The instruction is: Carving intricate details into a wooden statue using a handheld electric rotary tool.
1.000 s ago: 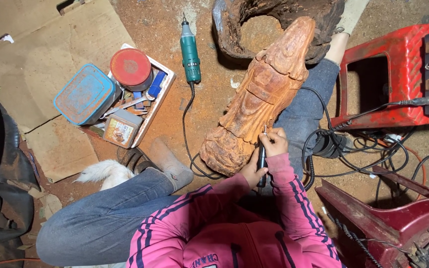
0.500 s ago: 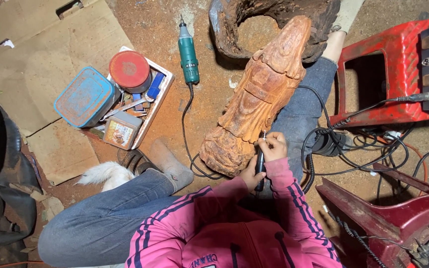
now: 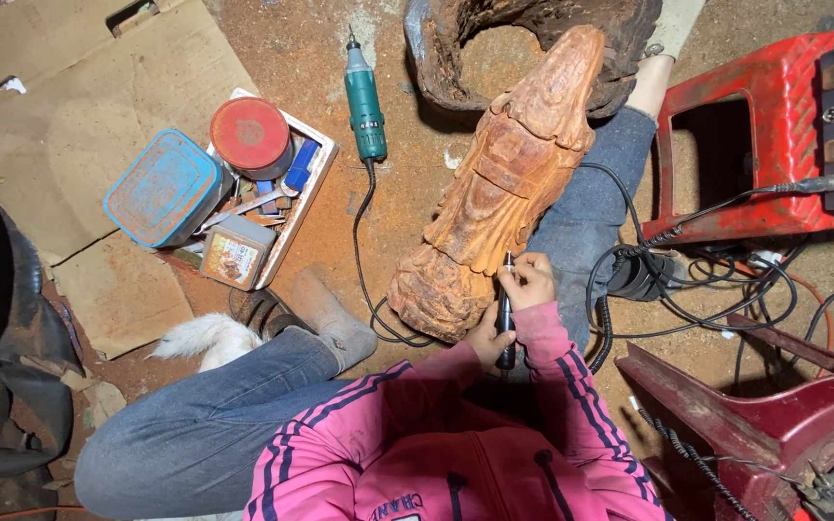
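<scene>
**Carving in hand: figure shaped, detail work under way near its base**

Well left of the fingers, a tray (image 3: 313,198) on the floor holds a blue tin (image 3: 162,189), a red round lid (image 3: 249,135) and small tools; none is being touched. Nearer, but still left of the fingers and apart from them, a green rotary tool (image 3: 365,96) lies idle on the floor, its cord trailing towards the person's knee.

The wooden figure (image 3: 499,183) lies propped across the person's leg, its base just beside the fingers and its head pointing away from them. Robe folds, body outline and head are already cut in, so rough shaping appears done. The surface still looks coarse and unsanded, and no finish shows.

The left hand (image 3: 484,338) sits below the figure's base, its fingers closed around the lower part of a black handpiece (image 3: 505,314). The right hand (image 3: 527,282) grips the same handpiece higher up, fingers wrapped tight, with the tip set against the figure's lower right edge. Whether the bit is turning cannot be told.

Right of the fingers, black cables (image 3: 668,280) run to a red machine (image 3: 764,145).

Judgement: late stage, detailing the lower section. Fine cutting, smoothing and finishing appear to remain.
</scene>
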